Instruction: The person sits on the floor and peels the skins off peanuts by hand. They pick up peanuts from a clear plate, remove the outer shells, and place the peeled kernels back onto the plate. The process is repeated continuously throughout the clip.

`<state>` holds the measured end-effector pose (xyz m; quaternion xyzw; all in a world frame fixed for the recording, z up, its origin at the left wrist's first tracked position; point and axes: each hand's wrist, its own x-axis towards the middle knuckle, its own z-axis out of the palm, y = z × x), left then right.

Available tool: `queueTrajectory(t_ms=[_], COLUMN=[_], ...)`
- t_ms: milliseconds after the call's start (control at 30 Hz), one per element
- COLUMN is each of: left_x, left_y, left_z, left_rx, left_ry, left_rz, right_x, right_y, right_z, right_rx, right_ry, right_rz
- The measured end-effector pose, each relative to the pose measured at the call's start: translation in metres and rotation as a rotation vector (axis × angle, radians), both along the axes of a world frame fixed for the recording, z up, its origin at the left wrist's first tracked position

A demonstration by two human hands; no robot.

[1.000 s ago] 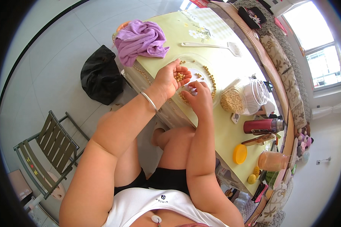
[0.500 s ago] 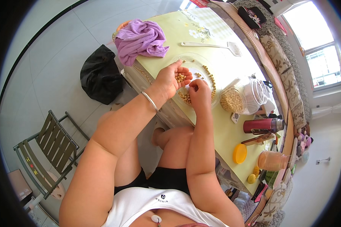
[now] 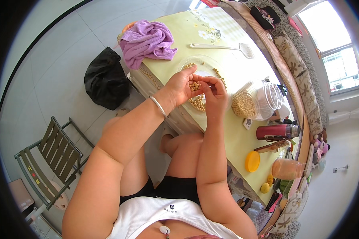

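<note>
My left hand [image 3: 180, 88] is cupped palm up above a clear round plate [image 3: 205, 59], with a small heap of soybeans [image 3: 194, 85] in the palm. Against its fingertips, my right hand [image 3: 216, 95] has thumb and forefinger pinched together at the edge of the heap. Whatever lies between those fingertips is too small to make out. More soybeans [image 3: 197, 104] lie on the plate below, and others line its far and right rim. The two hands hide the plate's middle.
Right of the plate lies a clear jar [image 3: 245, 104] of soybeans. Beyond are a red thermos [image 3: 273, 132], a yellow lid [image 3: 252, 161] and a pinkish jar [image 3: 287, 169]. A white slotted spatula [image 3: 223, 47] and purple towel [image 3: 147, 42] lie farther back. A black bag [image 3: 107, 79] stands on the floor.
My right hand has risen from the plate to my left hand's fingertips. My left hand has shifted slightly right and its fingers have curled in around the soybeans.
</note>
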<state>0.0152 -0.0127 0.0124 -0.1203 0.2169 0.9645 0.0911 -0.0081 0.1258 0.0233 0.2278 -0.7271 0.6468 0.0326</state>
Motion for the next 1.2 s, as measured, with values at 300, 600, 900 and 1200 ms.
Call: queueTrajectory(t_ms=[300,600,900,1200], left_x=[0.000,-0.004,-0.005,-0.001], left_y=[-0.002,-0.012,-0.013,-0.006], left_z=[0.005,0.001,-0.002,0.001], left_rx=[0.062,0.113,0.076,-0.002], left_ry=[-0.074,-0.046,-0.055,-0.048], left_rz=[0.119,0.238,0.212,0.163], right_x=[-0.008,-0.001,0.011,-0.001], right_y=[0.010,0.001,-0.012,0.005], right_z=[-0.005,-0.005,0.003,-0.006], right_rx=[0.027,0.636,0.753,0.670], right_ry=[-0.088,0.202,0.137,0.112], right_rz=[-0.168,0.094,0.048,-0.088])
